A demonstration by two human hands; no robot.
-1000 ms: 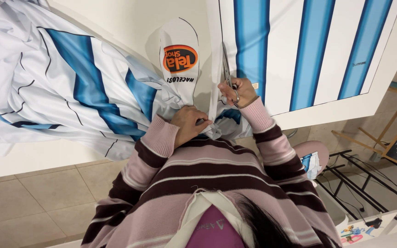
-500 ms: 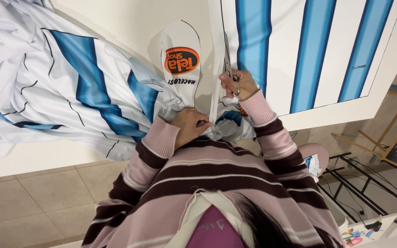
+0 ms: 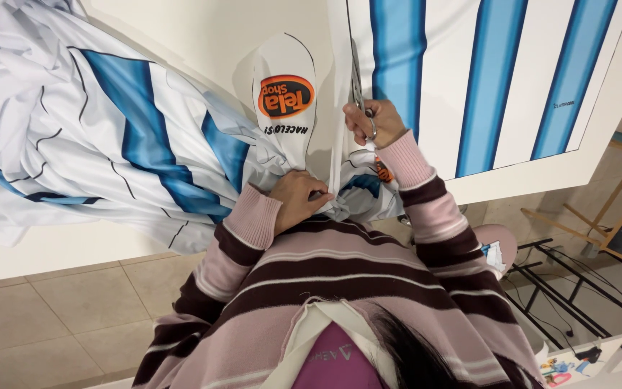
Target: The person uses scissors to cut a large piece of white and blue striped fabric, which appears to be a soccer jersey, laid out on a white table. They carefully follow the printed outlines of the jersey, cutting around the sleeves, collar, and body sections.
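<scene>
Head view: right hand (image 3: pixel 370 124) closed on scissors (image 3: pixel 358 90), edged further up printed blue-striped fabric (image 3: pixel 469 72) since earlier; left hand (image 3: pixel 298 202) pinching cut edge taut.

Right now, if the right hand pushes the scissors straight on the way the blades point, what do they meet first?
The right hand points the scissors up the table, along the white fabric edge beside the nearest blue stripe. They would likely meet only more white fabric; nothing else shows in that line.

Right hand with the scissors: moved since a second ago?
Yes. The right hand with the scissors has crept forward along the cut, away from the body, against the blue stripe.
</scene>
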